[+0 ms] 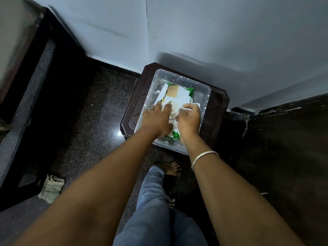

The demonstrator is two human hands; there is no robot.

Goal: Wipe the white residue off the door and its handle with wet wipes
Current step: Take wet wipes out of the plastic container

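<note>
The wet wipes pack [177,96] lies in a clear plastic tub [204,96] on a dark stool [220,102] in the wall corner, its long axis running away from the person. The left hand [157,119] presses flat on the pack, fingers spread. The right hand [189,117], just beside it, is curled, pinching something white at the pack's opening, probably a wipe, to be drawn up and toward the person.
</note>
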